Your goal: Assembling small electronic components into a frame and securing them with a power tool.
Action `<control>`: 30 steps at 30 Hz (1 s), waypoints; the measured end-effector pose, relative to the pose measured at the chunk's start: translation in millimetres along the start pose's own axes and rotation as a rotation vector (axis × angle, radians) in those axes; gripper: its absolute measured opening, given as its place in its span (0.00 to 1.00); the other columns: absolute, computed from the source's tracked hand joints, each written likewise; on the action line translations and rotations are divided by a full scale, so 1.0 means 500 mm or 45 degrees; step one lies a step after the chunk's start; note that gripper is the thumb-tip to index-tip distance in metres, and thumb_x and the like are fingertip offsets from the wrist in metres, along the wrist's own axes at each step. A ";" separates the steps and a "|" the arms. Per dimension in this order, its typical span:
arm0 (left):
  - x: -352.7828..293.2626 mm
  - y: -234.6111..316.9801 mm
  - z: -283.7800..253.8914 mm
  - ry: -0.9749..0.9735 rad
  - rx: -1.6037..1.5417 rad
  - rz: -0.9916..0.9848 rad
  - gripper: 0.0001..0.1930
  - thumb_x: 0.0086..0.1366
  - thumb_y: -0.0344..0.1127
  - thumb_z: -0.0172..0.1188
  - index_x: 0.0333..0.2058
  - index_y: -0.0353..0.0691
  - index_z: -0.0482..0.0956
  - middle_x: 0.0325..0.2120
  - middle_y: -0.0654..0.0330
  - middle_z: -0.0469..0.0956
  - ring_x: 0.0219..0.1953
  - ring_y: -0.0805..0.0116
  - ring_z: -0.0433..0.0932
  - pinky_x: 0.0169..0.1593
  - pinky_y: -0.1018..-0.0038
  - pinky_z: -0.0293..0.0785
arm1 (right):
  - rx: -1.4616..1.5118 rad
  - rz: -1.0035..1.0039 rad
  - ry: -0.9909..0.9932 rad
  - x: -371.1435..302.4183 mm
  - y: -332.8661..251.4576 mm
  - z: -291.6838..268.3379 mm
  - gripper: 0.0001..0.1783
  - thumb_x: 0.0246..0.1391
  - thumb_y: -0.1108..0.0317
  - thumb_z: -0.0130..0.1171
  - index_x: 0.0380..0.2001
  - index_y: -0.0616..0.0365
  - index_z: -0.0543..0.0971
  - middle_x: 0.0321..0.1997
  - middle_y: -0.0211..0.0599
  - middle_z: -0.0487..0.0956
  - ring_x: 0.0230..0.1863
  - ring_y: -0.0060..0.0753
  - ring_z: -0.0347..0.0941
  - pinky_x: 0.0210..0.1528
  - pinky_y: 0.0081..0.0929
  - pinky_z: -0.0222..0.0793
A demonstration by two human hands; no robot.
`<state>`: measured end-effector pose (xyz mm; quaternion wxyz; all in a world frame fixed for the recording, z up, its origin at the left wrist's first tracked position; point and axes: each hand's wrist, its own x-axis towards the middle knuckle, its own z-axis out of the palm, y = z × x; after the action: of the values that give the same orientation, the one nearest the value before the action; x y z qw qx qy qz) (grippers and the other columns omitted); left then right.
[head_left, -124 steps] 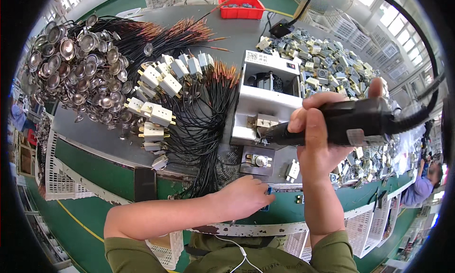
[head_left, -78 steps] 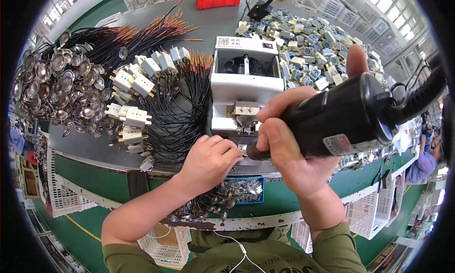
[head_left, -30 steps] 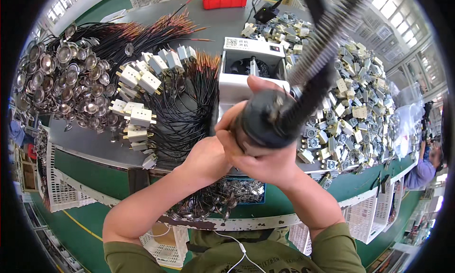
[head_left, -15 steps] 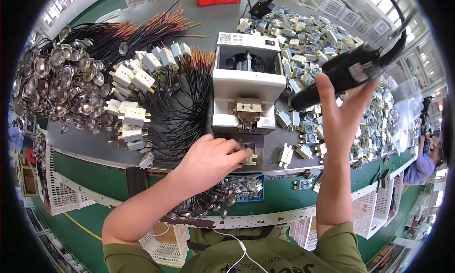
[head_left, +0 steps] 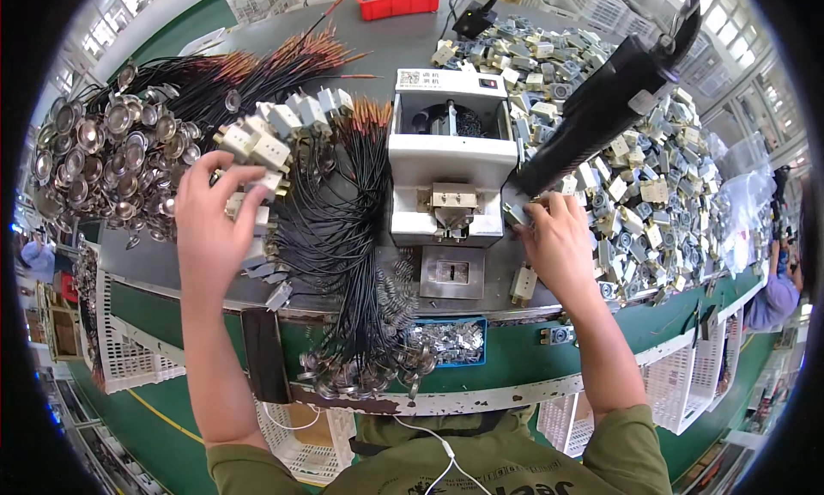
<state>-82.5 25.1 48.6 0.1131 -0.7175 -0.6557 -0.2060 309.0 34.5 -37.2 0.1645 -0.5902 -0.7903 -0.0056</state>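
Note:
My left hand (head_left: pixel 215 224) is at the stacked cream blocks on the left. Thumb and index finger close around the end of a small cream block with brass prongs (head_left: pixel 273 182); slight blur softens the fingers. My right hand (head_left: pixel 558 242) bends over the right side of the bench, thumb and fingertips pinching a small grey-and-cream block (head_left: pixel 515 213). Just above it hangs a black electric screwdriver (head_left: pixel 592 121), untouched. Between the hands stands a white bench machine (head_left: pixel 451 164), with a slotted metal fixture plate (head_left: pixel 452 273) in front of it holding no block.
A heap of grey-and-cream blocks (head_left: pixel 652 212) covers the right side. Round metal caps (head_left: pixel 116 151) and black wires with reddish ends (head_left: pixel 360 194) crowd the left. A blue tray (head_left: pixel 481 345) of small metal pieces sits at the front edge; a red bin (head_left: pixel 399 6) is far back.
My left hand has left the fixture and moved left to the stacked blocks; the block in the fixture is gone. My right hand has let go of the screwdriver and come down to a block.

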 end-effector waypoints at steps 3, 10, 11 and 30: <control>0.008 0.028 0.010 0.053 0.107 0.071 0.11 0.63 0.35 0.64 0.44 0.46 0.82 0.48 0.57 0.75 0.55 0.53 0.72 0.58 0.58 0.64 | -0.010 -0.013 -0.039 0.001 0.000 -0.003 0.16 0.48 0.69 0.67 0.41 0.63 0.78 0.47 0.45 0.77 0.52 0.51 0.71 0.55 0.42 0.67; -0.082 0.179 0.089 -0.338 -0.314 0.652 0.08 0.54 0.29 0.63 0.34 0.43 0.82 0.34 0.64 0.79 0.44 0.63 0.77 0.48 0.64 0.70 | 0.382 -0.229 0.051 -0.083 -0.011 -0.042 0.22 0.42 0.73 0.76 0.40 0.57 0.75 0.45 0.42 0.82 0.45 0.49 0.80 0.44 0.37 0.75; -0.089 0.185 0.110 -0.446 -0.195 0.692 0.10 0.53 0.28 0.61 0.35 0.44 0.82 0.34 0.65 0.79 0.43 0.64 0.77 0.47 0.66 0.70 | 0.386 -0.235 0.049 -0.088 -0.020 -0.049 0.22 0.42 0.73 0.76 0.40 0.57 0.75 0.45 0.42 0.82 0.45 0.49 0.80 0.44 0.37 0.75; -0.087 0.189 0.150 -0.533 -0.140 0.764 0.06 0.55 0.30 0.62 0.33 0.41 0.78 0.30 0.60 0.79 0.42 0.61 0.76 0.49 0.64 0.69 | 0.634 -0.400 0.014 -0.077 -0.094 -0.043 0.19 0.43 0.76 0.72 0.40 0.55 0.79 0.51 0.38 0.81 0.47 0.46 0.78 0.48 0.39 0.74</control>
<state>19.4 7.8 -27.4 -0.0070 -0.9095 -0.4130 -0.0474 280.3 -20.1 -18.3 0.3057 -0.4021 -0.8481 0.1600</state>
